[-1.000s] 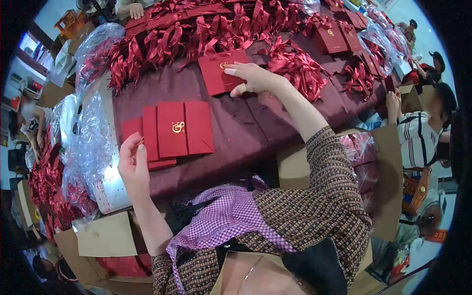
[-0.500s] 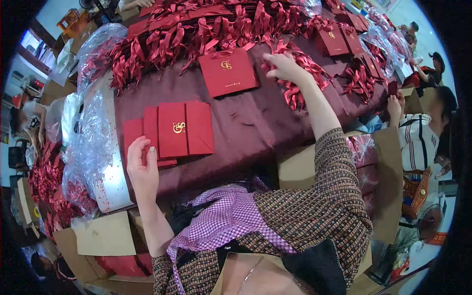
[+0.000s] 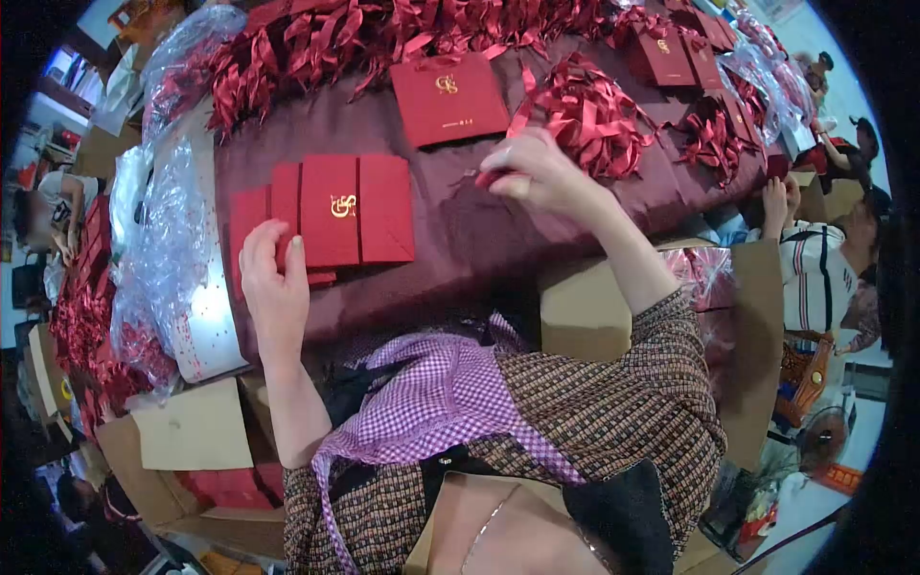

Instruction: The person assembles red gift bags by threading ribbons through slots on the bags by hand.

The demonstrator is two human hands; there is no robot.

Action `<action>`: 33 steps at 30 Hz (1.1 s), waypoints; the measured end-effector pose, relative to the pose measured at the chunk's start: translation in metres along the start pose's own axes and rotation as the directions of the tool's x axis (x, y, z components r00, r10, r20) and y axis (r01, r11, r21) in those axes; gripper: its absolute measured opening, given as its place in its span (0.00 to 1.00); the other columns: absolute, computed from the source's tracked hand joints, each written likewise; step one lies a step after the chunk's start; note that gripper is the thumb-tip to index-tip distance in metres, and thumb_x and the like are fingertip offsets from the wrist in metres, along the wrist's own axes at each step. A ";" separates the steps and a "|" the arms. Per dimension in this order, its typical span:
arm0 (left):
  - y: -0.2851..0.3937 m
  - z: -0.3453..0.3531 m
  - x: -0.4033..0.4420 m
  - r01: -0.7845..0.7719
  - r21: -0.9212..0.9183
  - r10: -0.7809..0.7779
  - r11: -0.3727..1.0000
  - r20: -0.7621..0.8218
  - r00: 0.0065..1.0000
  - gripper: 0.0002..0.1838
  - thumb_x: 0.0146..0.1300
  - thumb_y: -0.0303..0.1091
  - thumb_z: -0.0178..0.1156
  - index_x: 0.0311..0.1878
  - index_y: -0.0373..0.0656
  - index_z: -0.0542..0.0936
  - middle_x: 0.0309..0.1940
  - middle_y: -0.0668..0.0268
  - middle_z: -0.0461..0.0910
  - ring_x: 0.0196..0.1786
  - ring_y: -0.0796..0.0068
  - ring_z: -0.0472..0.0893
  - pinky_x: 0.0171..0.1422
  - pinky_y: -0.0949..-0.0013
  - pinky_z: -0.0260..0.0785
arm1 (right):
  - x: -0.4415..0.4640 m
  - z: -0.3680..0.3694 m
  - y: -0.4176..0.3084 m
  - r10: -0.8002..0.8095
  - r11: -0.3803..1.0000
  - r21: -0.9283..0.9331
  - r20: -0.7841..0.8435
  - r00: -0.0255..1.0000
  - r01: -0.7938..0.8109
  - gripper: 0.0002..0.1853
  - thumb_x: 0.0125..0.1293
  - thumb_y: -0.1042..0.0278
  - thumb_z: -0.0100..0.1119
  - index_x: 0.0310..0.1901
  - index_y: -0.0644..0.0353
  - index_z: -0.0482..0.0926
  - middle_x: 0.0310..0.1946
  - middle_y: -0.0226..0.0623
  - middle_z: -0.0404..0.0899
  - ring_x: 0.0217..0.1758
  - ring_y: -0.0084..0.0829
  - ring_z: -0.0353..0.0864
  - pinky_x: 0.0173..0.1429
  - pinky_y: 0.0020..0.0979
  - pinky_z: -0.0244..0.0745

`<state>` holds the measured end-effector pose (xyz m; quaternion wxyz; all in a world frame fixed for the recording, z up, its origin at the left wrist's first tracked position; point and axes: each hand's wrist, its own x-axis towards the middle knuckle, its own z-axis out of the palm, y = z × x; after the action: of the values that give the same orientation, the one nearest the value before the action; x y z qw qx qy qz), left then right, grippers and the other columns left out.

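My right hand [image 3: 537, 172] is closed on the end of a red ribbon, just in front of a loose heap of red ribbons [image 3: 589, 120]. To its upper left a red paper bag [image 3: 450, 101] with a gold logo lies flat on the dark red cloth. My left hand [image 3: 275, 283] rests near the lower left edge of several overlapping red bags [image 3: 383, 211], with its fingers apart and nothing seen in them. Another gold logo shows on those stacked bags.
A long row of bags with ribbons [image 3: 383, 38] lines the far side. Clear plastic wrap [image 3: 177, 249] lies at the left. Open cartons stand near me, one at the lower left [image 3: 192, 426]. A co-worker in a striped top [image 3: 815, 273] is at the right.
My right hand has gone from the single bag to the ribbon heap and come back toward me with a ribbon. My left hand stays by the stacked bags. The view has tilted slightly.
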<state>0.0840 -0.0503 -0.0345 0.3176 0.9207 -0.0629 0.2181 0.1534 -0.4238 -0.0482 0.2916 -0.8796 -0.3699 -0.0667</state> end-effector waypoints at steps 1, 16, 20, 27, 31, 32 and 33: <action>0.002 0.000 0.000 -0.018 0.033 0.018 0.999 -0.005 1.000 0.11 0.61 0.27 0.60 0.46 0.34 0.77 0.48 0.53 0.78 0.54 0.53 0.76 0.60 0.58 0.68 | -0.002 0.011 -0.007 -0.007 1.000 -0.015 0.055 0.998 0.008 0.20 0.56 0.62 0.69 0.50 0.53 0.78 0.47 0.39 0.80 0.56 0.40 0.75 0.67 0.44 0.59; -0.006 0.002 0.010 -0.007 0.152 0.012 0.988 -0.033 0.999 0.11 0.60 0.29 0.62 0.44 0.36 0.80 0.43 0.55 0.77 0.48 0.53 0.74 0.55 0.56 0.67 | 0.007 0.022 -0.050 -0.165 0.959 -0.199 0.180 0.970 0.200 0.19 0.54 0.75 0.59 0.49 0.50 0.79 0.53 0.34 0.77 0.63 0.38 0.70 0.67 0.45 0.61; -0.019 0.000 0.018 -0.009 0.165 0.017 0.986 -0.046 0.999 0.09 0.60 0.30 0.62 0.42 0.36 0.80 0.38 0.57 0.77 0.44 0.55 0.74 0.51 0.56 0.66 | 0.000 0.035 -0.037 -0.144 0.970 -0.168 0.196 0.970 0.178 0.14 0.54 0.71 0.63 0.44 0.51 0.79 0.52 0.34 0.76 0.65 0.39 0.69 0.69 0.46 0.59; -0.006 0.021 0.042 -0.035 0.249 0.023 0.968 0.051 0.998 0.12 0.58 0.38 0.65 0.37 0.38 0.82 0.36 0.57 0.78 0.43 0.55 0.75 0.50 0.55 0.66 | 0.015 0.034 -0.043 0.083 0.987 0.145 -0.087 0.993 -0.070 0.08 0.60 0.72 0.63 0.40 0.57 0.77 0.41 0.36 0.79 0.50 0.41 0.76 0.58 0.38 0.66; -0.007 0.040 0.050 -0.023 0.350 -0.035 0.936 0.157 0.987 0.16 0.56 0.43 0.67 0.37 0.39 0.81 0.38 0.57 0.79 0.46 0.55 0.75 0.51 0.53 0.64 | 0.019 0.055 -0.048 0.111 0.990 0.111 -0.215 0.970 -0.089 0.08 0.61 0.73 0.61 0.42 0.58 0.76 0.39 0.38 0.80 0.49 0.42 0.78 0.57 0.40 0.65; -0.007 0.042 0.051 -0.013 0.362 -0.047 0.932 0.155 0.987 0.15 0.55 0.42 0.67 0.38 0.40 0.81 0.38 0.57 0.79 0.46 0.55 0.75 0.52 0.53 0.64 | 0.016 0.058 -0.043 0.091 0.995 0.058 -0.126 0.988 -0.084 0.12 0.60 0.74 0.60 0.46 0.59 0.75 0.43 0.40 0.79 0.52 0.44 0.76 0.60 0.41 0.64; -0.007 0.043 0.051 -0.017 0.362 -0.045 0.932 0.162 0.986 0.15 0.55 0.42 0.67 0.38 0.40 0.81 0.38 0.57 0.79 0.46 0.55 0.75 0.52 0.53 0.64 | 0.015 0.057 -0.044 0.098 0.994 0.061 -0.128 0.987 -0.091 0.12 0.60 0.74 0.60 0.46 0.59 0.75 0.43 0.40 0.79 0.52 0.44 0.76 0.60 0.41 0.64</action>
<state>0.1474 -0.0701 -0.0457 0.1379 0.9789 -0.0415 0.1452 0.1283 -0.3586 -0.0695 0.3419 -0.8815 -0.3098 -0.1000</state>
